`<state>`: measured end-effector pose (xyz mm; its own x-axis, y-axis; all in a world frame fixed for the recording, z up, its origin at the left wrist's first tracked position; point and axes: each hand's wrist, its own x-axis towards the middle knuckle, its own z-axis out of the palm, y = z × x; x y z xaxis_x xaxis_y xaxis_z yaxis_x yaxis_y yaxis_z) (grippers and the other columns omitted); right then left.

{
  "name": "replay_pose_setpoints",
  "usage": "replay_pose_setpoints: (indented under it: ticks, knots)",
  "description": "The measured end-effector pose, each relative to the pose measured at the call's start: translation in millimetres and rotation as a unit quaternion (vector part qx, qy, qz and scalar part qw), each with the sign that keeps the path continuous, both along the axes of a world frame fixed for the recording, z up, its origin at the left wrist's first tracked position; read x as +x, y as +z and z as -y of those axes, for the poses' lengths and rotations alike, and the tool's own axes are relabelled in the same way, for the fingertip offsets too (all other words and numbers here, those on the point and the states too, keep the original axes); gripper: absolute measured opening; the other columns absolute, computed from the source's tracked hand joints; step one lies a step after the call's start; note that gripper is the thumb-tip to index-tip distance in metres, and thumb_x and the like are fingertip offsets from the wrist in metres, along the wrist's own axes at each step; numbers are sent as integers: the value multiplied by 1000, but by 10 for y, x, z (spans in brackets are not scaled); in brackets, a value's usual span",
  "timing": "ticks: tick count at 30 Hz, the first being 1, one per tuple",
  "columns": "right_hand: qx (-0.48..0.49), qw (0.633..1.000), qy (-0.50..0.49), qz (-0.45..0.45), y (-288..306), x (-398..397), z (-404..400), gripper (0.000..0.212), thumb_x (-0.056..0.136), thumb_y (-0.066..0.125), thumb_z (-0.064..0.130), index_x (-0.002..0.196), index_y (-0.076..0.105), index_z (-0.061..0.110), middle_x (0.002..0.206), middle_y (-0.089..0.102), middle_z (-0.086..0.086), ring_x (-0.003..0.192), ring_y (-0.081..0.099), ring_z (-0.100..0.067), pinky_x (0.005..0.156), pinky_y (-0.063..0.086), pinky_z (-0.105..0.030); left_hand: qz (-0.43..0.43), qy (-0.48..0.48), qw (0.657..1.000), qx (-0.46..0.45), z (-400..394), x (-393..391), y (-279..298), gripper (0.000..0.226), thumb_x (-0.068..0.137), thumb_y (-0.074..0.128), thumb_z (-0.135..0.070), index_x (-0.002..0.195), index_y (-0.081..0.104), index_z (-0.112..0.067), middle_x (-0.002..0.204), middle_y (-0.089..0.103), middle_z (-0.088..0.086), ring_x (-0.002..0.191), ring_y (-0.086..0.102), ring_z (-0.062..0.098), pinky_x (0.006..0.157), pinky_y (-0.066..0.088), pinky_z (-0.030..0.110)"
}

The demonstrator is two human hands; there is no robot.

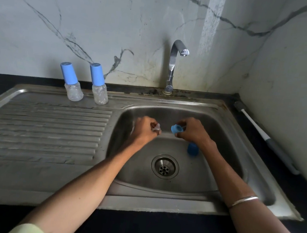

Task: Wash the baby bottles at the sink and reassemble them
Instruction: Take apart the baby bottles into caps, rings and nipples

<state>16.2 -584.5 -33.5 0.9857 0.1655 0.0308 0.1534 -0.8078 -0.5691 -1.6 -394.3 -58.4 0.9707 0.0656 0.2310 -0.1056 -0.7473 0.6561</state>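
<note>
Two capped bottles [74, 82] [99, 84] upright on drainboard [45, 124].

I'm at a home kitchen counter: a steel sink [168, 106] with ribbed drainboard [44, 128], a curved tap [173, 65], a dark worktop [138, 227] and marble-look wall tiles [102, 17].

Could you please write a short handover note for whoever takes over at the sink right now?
Left hand pinches a clear teat; right hand holds a blue collar ring, both over the sink basin.
A blue cap stands in the basin under the right wrist.
Two capped bottles stand on the drainboard.
The tap is off.
Left: fit teat into ring, then reassemble; this bottle's body is not visible.
</note>
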Motion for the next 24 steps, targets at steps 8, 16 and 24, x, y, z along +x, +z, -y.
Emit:
replay_pose_setpoints:
  ticks: [8, 16, 24]
  knots:
    - [-117, 990, 14, -82, -378, 342, -118, 50, 67, 85, 15, 115, 69, 15, 114, 69, -10, 106, 65, -25, 91, 54, -36, -100, -39, 987, 122, 166, 205, -246, 26, 89, 68, -19, 114, 66, -14, 123, 56, 16, 116, 55, 33, 96, 46, 35]
    - [-163, 983, 20, -78, -683, 504, -152, 43, 74, 78, 12, 115, 68, 13, 121, 65, -15, 114, 61, -30, 92, 49, -33, -128, -84, 967, 204, 251, 368, -497, 25, 89, 64, -3, 114, 59, -7, 124, 52, 15, 114, 55, 34, 89, 50, 41]
    - [-200, 974, 35, -98, -887, 563, -156, 40, 78, 77, 14, 117, 69, 9, 119, 68, -11, 110, 64, -24, 92, 52, -32, -129, -103, 959, 232, 242, 440, -660, 21, 86, 60, 6, 104, 62, -3, 118, 58, 18, 106, 61, 35, 84, 54, 40]
